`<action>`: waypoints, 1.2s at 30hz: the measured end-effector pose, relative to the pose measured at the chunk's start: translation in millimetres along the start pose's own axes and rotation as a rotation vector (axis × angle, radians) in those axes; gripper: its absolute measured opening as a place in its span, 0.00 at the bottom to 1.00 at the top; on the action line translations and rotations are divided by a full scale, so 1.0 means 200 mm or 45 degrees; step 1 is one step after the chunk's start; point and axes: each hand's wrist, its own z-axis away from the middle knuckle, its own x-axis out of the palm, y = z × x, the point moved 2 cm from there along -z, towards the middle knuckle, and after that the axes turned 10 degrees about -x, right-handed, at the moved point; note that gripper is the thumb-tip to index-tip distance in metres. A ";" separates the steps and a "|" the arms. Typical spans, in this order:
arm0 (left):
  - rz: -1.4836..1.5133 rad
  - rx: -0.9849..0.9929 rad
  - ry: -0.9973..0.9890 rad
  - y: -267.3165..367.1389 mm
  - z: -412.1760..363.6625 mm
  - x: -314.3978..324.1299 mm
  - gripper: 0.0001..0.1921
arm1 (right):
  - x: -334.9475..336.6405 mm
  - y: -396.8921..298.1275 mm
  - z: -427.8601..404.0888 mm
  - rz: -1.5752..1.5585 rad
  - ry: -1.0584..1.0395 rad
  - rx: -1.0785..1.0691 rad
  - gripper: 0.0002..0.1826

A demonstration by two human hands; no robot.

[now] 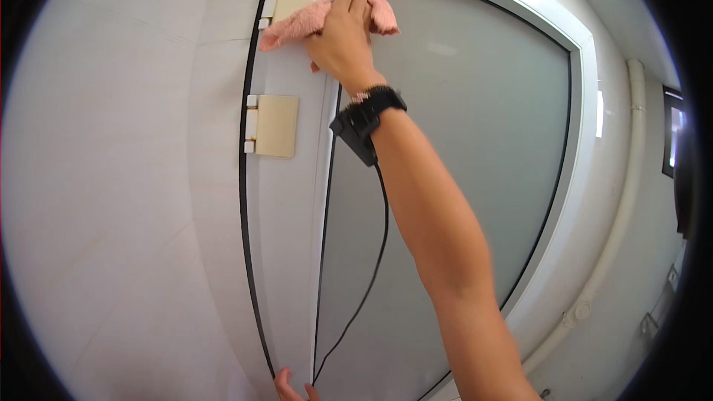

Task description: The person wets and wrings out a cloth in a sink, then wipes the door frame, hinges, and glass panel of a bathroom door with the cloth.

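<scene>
A pink terry cloth [301, 22] is bunched under my right hand [346, 33], which presses it to the upper part of a white door frame [303, 75]. One end of the cloth hangs left over the lower edge of the upper hinge plate [295, 0]; the other end lies on the frosted glass panel [451, 139]. A black wrist strap with a device [365, 120] is on my right wrist, and a black cable [384, 217] runs down from it. At the bottom edge, only some fingers of my left hand [292, 387] show, beside the frame's lower part; the rest is cut off.
Below the cloth, a second cream hinge plate [277, 126] joins the door frame at its left side. Pale wall tiles [128, 150] fill the left. To the right, a cream pipe [624, 206] runs down the wall near a small window [675, 128].
</scene>
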 end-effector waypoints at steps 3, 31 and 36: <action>-0.067 -0.013 0.031 -0.09 0.00 0.00 0.42 | -0.01 -0.14 0.18 -0.125 -0.005 0.025 0.49; -0.030 -0.075 0.098 -0.06 0.24 -0.16 0.32 | -0.44 -1.40 2.46 -0.295 -0.665 0.743 0.40; -0.053 -0.114 0.120 -0.10 0.22 -0.20 0.31 | -0.65 -1.16 2.39 -0.963 -0.637 1.631 0.31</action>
